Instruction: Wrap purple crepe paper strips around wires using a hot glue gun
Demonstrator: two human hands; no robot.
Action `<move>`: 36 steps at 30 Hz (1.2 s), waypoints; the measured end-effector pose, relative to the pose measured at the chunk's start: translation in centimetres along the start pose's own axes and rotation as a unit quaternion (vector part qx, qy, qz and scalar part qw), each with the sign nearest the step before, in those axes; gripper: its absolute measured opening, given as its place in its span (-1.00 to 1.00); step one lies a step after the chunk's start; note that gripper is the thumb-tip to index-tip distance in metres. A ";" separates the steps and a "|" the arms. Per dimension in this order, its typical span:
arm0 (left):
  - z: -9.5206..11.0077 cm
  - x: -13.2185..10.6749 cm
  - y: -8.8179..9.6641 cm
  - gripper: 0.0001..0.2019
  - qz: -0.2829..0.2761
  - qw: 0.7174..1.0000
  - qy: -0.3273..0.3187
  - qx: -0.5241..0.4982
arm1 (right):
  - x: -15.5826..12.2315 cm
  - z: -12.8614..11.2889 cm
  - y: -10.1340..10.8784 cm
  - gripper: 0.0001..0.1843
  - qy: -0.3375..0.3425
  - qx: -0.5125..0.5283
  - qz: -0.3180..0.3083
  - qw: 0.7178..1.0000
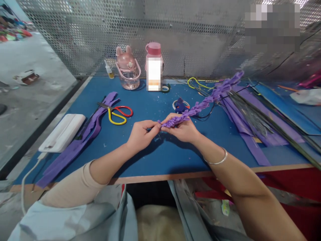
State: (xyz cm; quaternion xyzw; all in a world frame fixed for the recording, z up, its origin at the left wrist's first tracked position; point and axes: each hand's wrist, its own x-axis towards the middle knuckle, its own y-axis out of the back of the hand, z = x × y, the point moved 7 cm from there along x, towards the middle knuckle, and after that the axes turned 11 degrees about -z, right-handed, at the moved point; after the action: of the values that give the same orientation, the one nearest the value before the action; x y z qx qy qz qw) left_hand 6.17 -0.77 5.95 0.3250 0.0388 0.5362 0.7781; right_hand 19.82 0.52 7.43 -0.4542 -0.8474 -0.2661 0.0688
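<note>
A long stem wrapped in ruffled purple crepe paper [206,102] slants from the middle of the table up to the right. My left hand [143,135] pinches its near tip between thumb and fingers. Around the lower part of the stem, my right hand [184,130] is closed, with the stem lying across its fingers. Behind that hand sits a dark blue glue gun [181,105], partly covered by the stem. Scissors with one red and one yellow handle [117,113] lie left of my hands, their blades on purple strips [91,129].
On the left is a white power strip or bank [62,133] with a cable. Two pink bottles [128,75] [153,50] and a small glue bottle [109,71] stand at the back by the perforated metal panel [100,36]. Purple sheets [253,147] and green wires [273,124] cover the right side.
</note>
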 end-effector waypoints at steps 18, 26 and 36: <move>-0.8 0.2 -1.3 -0.62 -0.108 0.990 0.080 -0.045 | 0.8 2.7 -0.2 -0.54 -0.105 0.179 -0.054 0.977; -1.6 0.4 -1.2 -0.58 -0.105 0.990 0.090 0.002 | 0.5 4.2 -0.3 -0.57 -0.165 0.139 -0.009 0.976; -2.3 0.1 -2.2 -0.45 -0.010 0.934 0.141 -0.328 | 0.3 3.7 0.0 -0.40 -0.139 0.090 0.006 0.986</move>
State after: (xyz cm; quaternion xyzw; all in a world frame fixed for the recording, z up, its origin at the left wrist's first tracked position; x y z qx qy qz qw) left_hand 7.11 -0.08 2.96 -0.0281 -0.0267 0.5519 0.8330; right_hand 20.14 2.65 4.35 -0.4838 -0.8665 -0.1223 -0.0074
